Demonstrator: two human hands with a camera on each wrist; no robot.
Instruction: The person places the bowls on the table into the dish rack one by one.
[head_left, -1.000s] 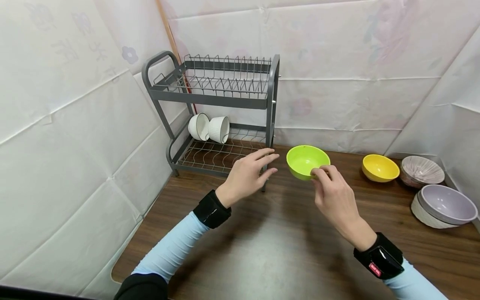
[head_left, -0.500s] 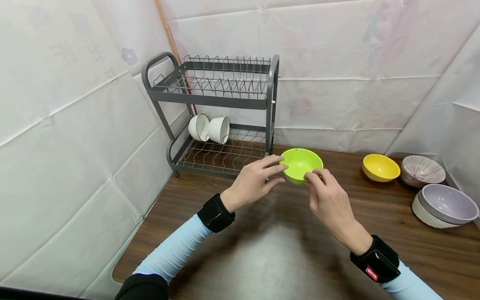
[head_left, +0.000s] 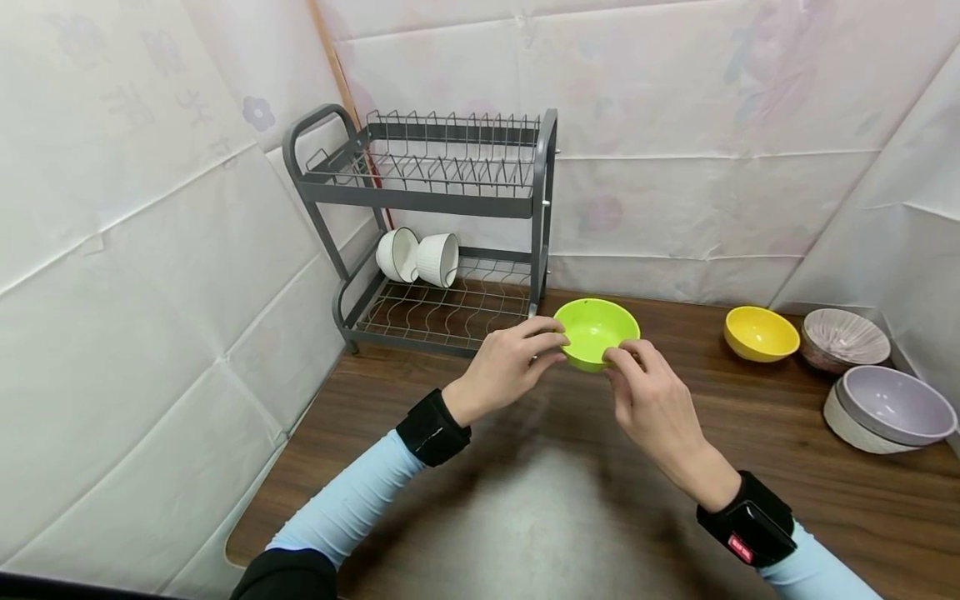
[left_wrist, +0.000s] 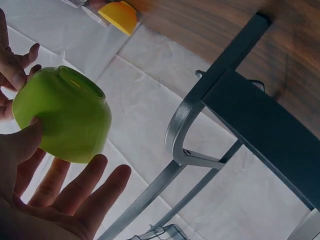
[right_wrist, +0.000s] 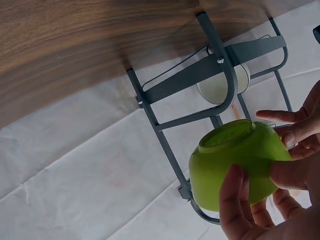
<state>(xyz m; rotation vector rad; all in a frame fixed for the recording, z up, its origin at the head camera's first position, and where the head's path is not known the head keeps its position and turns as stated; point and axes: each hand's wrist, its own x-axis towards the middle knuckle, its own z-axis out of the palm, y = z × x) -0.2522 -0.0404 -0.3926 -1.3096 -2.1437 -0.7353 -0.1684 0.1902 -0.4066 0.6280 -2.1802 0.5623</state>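
A lime-green bowl (head_left: 596, 329) is held up over the table by both hands, its opening facing up toward the head camera. My left hand (head_left: 506, 367) holds its left rim, and in the left wrist view the thumb (left_wrist: 31, 137) lies against the outer wall. At the near right rim, my right hand (head_left: 663, 408) pinches the bowl between thumb and fingers. The wrist views show the underside and foot ring of the green bowl (right_wrist: 235, 165). Just behind and left of my left hand stands a grey two-tier dish rack (head_left: 420, 198).
Two white bowls (head_left: 437, 260) stand on edge at the left of the rack's lower tier. On the wooden table (head_left: 525, 517), to the right, sit a yellow bowl (head_left: 761, 335), a patterned bowl (head_left: 843, 340) and a lilac bowl (head_left: 898, 404) stacked on a white one. Sheeted walls enclose the back and sides.
The green bowl has moved left and slightly nearer with my right hand. My left hand has shifted right and come from apart to holding the bowl's left rim.
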